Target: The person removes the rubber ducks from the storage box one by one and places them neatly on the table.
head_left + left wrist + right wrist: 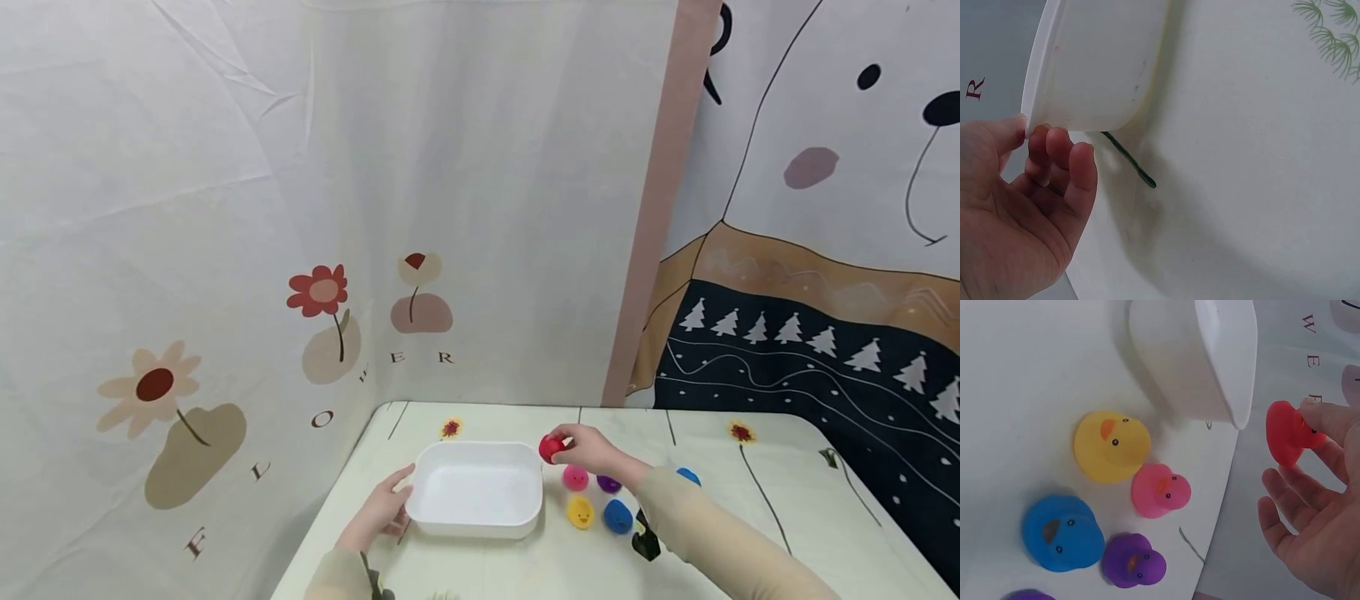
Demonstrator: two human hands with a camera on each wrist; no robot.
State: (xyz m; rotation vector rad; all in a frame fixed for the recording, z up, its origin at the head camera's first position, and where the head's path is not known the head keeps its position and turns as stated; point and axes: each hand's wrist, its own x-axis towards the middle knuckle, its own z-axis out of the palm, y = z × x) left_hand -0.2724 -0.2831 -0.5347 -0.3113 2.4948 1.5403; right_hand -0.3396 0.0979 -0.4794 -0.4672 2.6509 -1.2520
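Observation:
My left hand pinches the rim of a white plastic tub at its left end, thumb on top and fingers below in the left wrist view. My right hand holds a red rubber duck between thumb and fingers, raised just beyond the tub's right side. Below that hand stand a yellow duck, a pink duck, a blue duck and a purple duck on the table. The inside of the tub shows plain white in the head view.
Another blue thing shows partly behind the right forearm. A purple edge is cut off at the bottom of the right wrist view. The pale table cover has printed flowers, and fabric curtains hang behind and at the left.

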